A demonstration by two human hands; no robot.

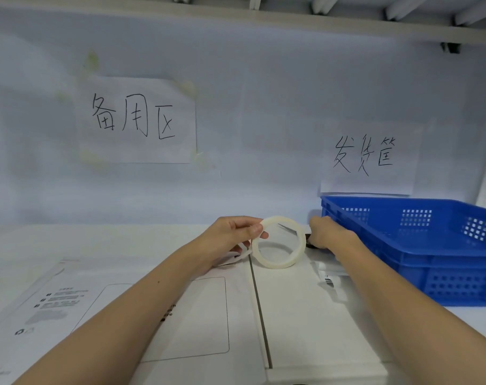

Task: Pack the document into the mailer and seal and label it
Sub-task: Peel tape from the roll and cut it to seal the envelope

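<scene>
My left hand (230, 234) pinches the thin, see-through white ring of tape (278, 241) between thumb and finger at its top left edge, and holds it up off the table. My right hand (326, 233) is curled around something dark with a shiny blade. I think it is a pair of scissors (294, 232), but it is mostly hidden, so I am not sure.

The tape roll looks light and stiff, and smooth on the outside. I would hold it by the rim, since the loose end will be sticky and floppy.

Under my arms lies the flat white paper mailer (197, 323), with a thin outlined box and small grey print on it. It looks stiff but bendy, easy to crease, so I would lift it by an edge.

A dark seam splits the white table (305, 329). To the right sits a blue plastic crate (431, 245) with little square holes. Two paper signs (137, 120) hang on the pale wall.
</scene>
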